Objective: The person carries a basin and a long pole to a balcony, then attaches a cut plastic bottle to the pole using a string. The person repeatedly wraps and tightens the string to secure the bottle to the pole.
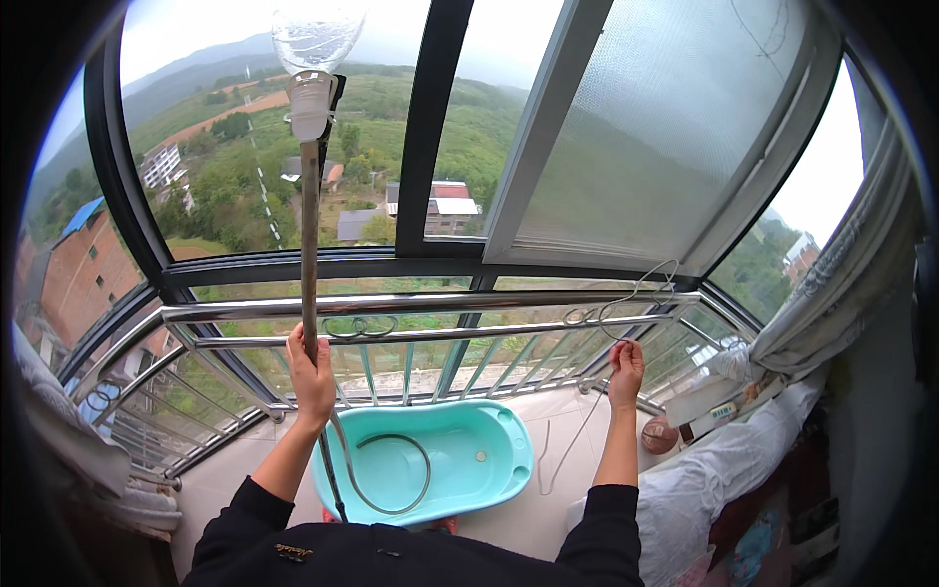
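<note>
My left hand (pixel 312 380) is wrapped round a long wooden pole (pixel 309 225), held upright. At the pole's top an upturned clear plastic bottle (pixel 318 39) is fixed by a whitish neck piece (pixel 310 106). My right hand (pixel 626 374) pinches a thin wire (pixel 634 293); it loops up above the fingers, and a length hangs toward the floor. Below my hands stands a turquoise tub (pixel 524 452). A thin hose (pixel 428 468) runs down beside the pole and curls inside the tub. Where the hose begins near my left hand is hidden.
A steel railing (pixel 421 305) crosses in front of the framed windows (pixel 421 127). Wire rings (pixel 360 327) hang on it. A basketball (pixel 659 435) rests on the floor at right, beside a white cloth-covered pile (pixel 719 479). Curtains (pixel 831 284) hang at the right side.
</note>
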A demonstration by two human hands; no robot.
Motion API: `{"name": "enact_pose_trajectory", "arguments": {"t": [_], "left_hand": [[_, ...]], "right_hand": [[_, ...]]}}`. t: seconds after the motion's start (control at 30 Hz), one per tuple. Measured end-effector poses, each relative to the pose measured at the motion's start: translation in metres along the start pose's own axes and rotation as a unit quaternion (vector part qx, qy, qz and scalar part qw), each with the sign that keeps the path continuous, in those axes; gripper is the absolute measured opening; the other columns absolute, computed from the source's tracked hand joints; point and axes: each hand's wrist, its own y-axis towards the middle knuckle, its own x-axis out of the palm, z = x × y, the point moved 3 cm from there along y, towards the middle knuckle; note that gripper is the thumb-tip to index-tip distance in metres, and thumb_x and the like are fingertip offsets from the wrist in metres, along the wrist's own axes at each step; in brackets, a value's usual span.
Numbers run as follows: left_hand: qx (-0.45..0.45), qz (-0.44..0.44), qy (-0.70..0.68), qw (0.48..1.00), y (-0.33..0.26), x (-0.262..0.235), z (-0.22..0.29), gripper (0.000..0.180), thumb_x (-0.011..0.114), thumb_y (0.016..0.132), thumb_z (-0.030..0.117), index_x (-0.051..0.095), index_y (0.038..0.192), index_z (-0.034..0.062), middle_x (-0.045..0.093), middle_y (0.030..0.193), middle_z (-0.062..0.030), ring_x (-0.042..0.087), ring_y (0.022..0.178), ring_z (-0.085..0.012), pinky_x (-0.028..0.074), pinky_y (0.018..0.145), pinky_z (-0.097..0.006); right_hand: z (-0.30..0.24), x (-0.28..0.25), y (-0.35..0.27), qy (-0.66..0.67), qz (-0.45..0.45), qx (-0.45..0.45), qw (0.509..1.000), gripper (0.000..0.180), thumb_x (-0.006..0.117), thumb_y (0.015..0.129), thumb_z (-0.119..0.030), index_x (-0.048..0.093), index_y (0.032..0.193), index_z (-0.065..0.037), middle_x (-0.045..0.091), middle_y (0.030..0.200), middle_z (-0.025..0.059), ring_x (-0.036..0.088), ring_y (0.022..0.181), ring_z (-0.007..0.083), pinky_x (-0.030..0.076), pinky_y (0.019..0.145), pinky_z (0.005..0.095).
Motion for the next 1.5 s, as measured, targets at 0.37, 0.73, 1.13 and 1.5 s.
{"name": "enact_pose_trajectory", "arguments": {"t": [0.37,0.73,1.13,1.5], "left_hand": [[-0.056,-0.015,0.087,0.994,-0.060,0.068,0.031,0.031,0.050,0.091,0.020,0.042,0.116,0.0037,0.045,0.076,-0.0031,0.043,0.068,-0.0130,0.038,0.064,-0.027],[-0.041,-0.005,0.108,0.993,-0.084,0.085,0.049,0.027,0.052,0.090,0.018,0.045,0.111,0.0025,0.050,0.077,-0.0025,0.047,0.068,-0.0110,0.040,0.064,-0.024],[-0.051,-0.031,0.093,0.994,-0.091,0.122,0.055,0.023,0.053,0.089,0.013,0.045,0.108,0.0027,0.049,0.077,-0.0016,0.046,0.068,-0.0092,0.039,0.062,-0.022],[-0.074,-0.029,0.074,0.994,-0.095,0.125,0.064,0.020,0.053,0.089,0.014,0.046,0.104,0.0033,0.048,0.077,0.0003,0.043,0.067,-0.0083,0.037,0.063,-0.022]], "right_hand": [[0.134,-0.005,0.051,0.610,-0.130,0.137,0.770,0.010,0.042,0.093,-0.014,0.048,0.088,-0.009,0.026,0.051,-0.0025,0.018,0.040,0.0043,0.016,0.039,0.0203],[0.213,-0.026,0.089,0.646,-0.076,0.236,0.722,0.016,0.037,0.095,-0.014,0.048,0.086,-0.006,0.032,0.055,0.0007,0.023,0.044,0.0062,0.019,0.036,0.0186],[0.238,-0.141,0.114,0.195,-0.008,0.447,0.873,0.025,0.045,0.092,-0.030,0.048,0.072,-0.015,0.046,0.065,-0.0034,0.047,0.062,0.0106,0.046,0.068,0.0341],[0.215,-0.212,0.146,-0.061,0.007,0.388,0.919,0.034,0.058,0.085,-0.040,0.056,0.090,-0.007,0.043,0.062,-0.0033,0.039,0.055,0.0070,0.032,0.044,0.0215]]}}
